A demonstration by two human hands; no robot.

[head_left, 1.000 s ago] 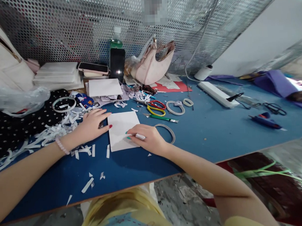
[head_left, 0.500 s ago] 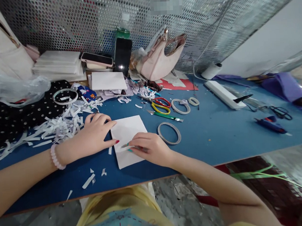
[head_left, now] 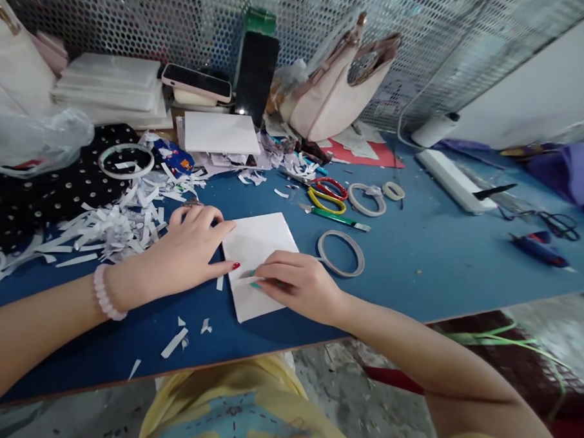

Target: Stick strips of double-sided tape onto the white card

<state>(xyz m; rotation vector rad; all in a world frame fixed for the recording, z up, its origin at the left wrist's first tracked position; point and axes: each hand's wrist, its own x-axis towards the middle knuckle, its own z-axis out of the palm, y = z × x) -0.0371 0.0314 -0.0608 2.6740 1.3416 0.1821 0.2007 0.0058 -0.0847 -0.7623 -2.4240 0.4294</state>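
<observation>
Tabletop bears paper beneath fingertips (left hand spread, right hand pinching a strip).

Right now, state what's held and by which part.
The right hand pinches a thin white strip just behind its left end. The left hand rests at the white card, gripping nothing visible.

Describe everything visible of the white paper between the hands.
The white paper is plain, flat and roughly square; sheet or stack, I cannot tell. It lies slightly turned on the blue table. The left hand has thumb and fingertip at its left edge; the right hand covers part of its right side, pinching a thin white strip over it.
</observation>
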